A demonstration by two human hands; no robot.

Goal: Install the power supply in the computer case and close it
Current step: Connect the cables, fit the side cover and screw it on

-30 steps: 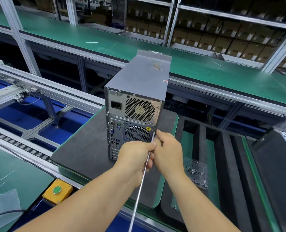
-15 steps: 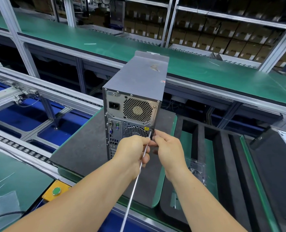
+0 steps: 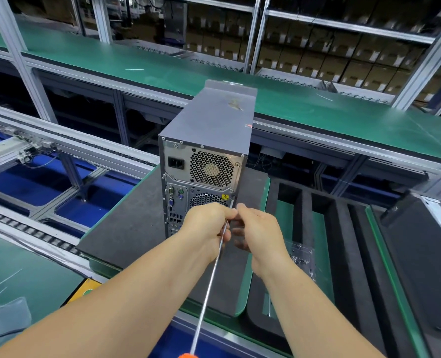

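My left hand (image 3: 206,223) is curled tight round the long thin steel screwdriver shaft (image 3: 212,275), fingers wrapped near the tip; orange handle end (image 3: 187,355) just shows at the bottom edge. My right hand (image 3: 259,229) sits just beside it, fingertips pinched at the tip, probably steadying a small screw, but the screw itself is hidden so can't confirm. Tip meets the right rear edge of the upright grey metal tower computer case (image 3: 206,140), beside the yellow warning sticker (image 3: 224,197). Case stands on a dark grey foam pad (image 3: 126,220) on the green-edged pallet (image 3: 266,187). Silver power supply (image 3: 204,165) with honeycomb fan grille and black socket already sits in the top rear bay, side panel looks on. My read: step is fastening the side cover, late in the task. Next move needs the tip seated square in the screw head, shaft kept in line, then turning without slipping off. To the right, a black foam tray with long slots (image 3: 343,244); a clear plastic bag of small parts (image 3: 300,257) lies in the left slot, other slots look bare as far as visible. Stacked brown cartons (image 3: 330,60) fill the back shelves.
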